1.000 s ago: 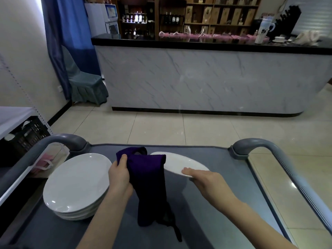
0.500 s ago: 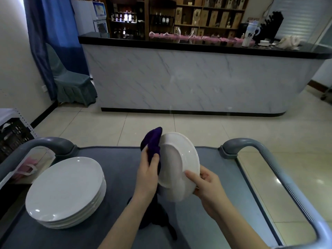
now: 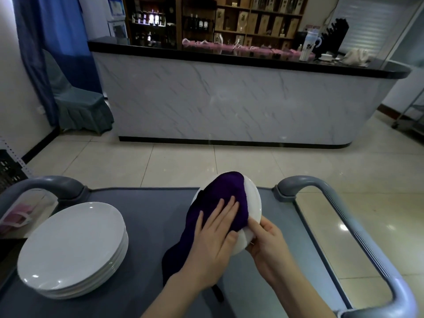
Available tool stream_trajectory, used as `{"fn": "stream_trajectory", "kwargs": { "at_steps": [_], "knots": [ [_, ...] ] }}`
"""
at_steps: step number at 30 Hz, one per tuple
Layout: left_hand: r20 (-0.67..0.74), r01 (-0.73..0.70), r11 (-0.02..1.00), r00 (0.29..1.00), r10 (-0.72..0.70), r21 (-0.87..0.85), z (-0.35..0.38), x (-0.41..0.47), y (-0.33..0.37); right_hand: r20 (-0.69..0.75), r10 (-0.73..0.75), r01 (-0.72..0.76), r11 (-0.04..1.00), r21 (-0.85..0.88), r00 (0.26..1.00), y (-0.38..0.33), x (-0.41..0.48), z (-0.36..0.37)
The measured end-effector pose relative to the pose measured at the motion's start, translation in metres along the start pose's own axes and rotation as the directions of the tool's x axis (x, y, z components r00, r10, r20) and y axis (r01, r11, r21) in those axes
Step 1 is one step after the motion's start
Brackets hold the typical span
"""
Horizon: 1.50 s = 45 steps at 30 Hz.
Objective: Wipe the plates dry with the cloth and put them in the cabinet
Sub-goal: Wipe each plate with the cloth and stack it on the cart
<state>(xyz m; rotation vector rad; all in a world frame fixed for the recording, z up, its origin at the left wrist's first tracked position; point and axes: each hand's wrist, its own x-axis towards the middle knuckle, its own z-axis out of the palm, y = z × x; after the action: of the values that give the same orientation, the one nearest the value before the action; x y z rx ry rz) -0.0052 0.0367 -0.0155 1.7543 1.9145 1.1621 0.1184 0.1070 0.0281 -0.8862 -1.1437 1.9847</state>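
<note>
- Left hand (image 3: 215, 230): fingers flat and spread, palm pressing the purple cloth (image 3: 220, 203) against the face of the white plate (image 3: 253, 203).
- Right hand (image 3: 267, 239): curled around the plate's lower rim, thumb on the front; plate is tilted, raised above the grey cart surface (image 3: 146, 226).
- Cloth tail hangs down to the surface.
- Plate stack (image 3: 71, 249): on the surface, left, well apart.

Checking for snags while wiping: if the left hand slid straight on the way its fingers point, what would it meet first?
More purple cloth, which the left hand already presses flat; then probably the upper rim of the held plate, with open floor beyond.
</note>
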Motion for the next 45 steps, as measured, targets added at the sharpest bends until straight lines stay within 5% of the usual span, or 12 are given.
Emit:
{"fn": "stream_trajectory", "kwargs": {
  "at_steps": [7, 20, 31, 35, 39, 42, 45],
  "knots": [
    [0.021, 0.195, 0.979, 0.981, -0.194, -0.065, -0.019, 0.032, -0.03, -0.017, 0.026, -0.026, 0.999, -0.021, 1.0, 0.007, -0.01, -0.008],
    [0.016, 0.052, 0.989, 0.999, -0.05, -0.135, 0.018, -0.006, -0.001, -0.067, 0.001, 0.002, 0.999, 0.042, 0.998, 0.004, -0.006, -0.009],
    [0.074, 0.184, 0.965, 0.982, -0.172, -0.189, 0.014, 0.021, -0.052, -0.143, -0.033, 0.034, 0.999, 0.006, 0.989, 0.004, -0.007, -0.032],
    [0.153, 0.312, 0.934, 0.945, -0.287, -0.175, 0.017, 0.003, -0.065, -0.165, -0.08, 0.062, 0.992, -0.113, 0.983, -0.001, -0.004, -0.046],
    [0.091, 0.395, 0.895, 0.919, -0.384, -0.209, 0.0, -0.003, -0.067, -0.088, -0.151, 0.115, 0.94, -0.322, 0.985, -0.005, -0.005, -0.045],
    [-0.005, 0.404, 0.837, 0.899, -0.437, -0.369, -0.017, -0.001, -0.057, 0.016, -0.265, 0.23, 0.803, -0.549, 0.964, -0.005, 0.0, -0.038],
    [-0.067, 0.383, 0.676, 0.84, -0.538, -0.629, -0.034, 0.0, -0.047, 0.179, -0.307, 0.341, 0.632, -0.696, 0.935, 0.0, 0.009, -0.028]
  ]
}}
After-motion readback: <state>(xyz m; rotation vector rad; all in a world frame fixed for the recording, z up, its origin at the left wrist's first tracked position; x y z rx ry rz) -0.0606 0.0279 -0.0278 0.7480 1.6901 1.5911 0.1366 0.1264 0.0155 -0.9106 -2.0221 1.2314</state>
